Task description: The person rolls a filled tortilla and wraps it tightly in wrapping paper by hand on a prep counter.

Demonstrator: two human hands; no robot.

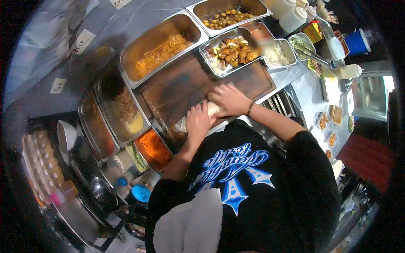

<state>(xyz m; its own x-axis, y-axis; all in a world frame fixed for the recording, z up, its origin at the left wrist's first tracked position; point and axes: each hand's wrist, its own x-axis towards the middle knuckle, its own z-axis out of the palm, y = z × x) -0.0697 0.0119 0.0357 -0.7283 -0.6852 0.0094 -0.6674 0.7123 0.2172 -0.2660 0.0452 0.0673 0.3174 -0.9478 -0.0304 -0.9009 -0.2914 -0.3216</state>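
Both my hands are closed round a pale roll that looks like a rolled flatbread wrap, low over the near edge of a dark wooden cutting board. My left hand covers its left part, and the curled fingers of my right hand cover its far end. Much of the roll is hidden under the fingers. A whitish, partly see-through end, perhaps wrapping, sticks out at the left. Just beyond my right hand is a metal tray of browned chicken pieces.
Metal pans of orange saucy meat, small potatoes, shredded meat and carrot strips surround the board. Shredded white food sits at the right. Squeeze bottles stand behind. An egg tray lies far left.
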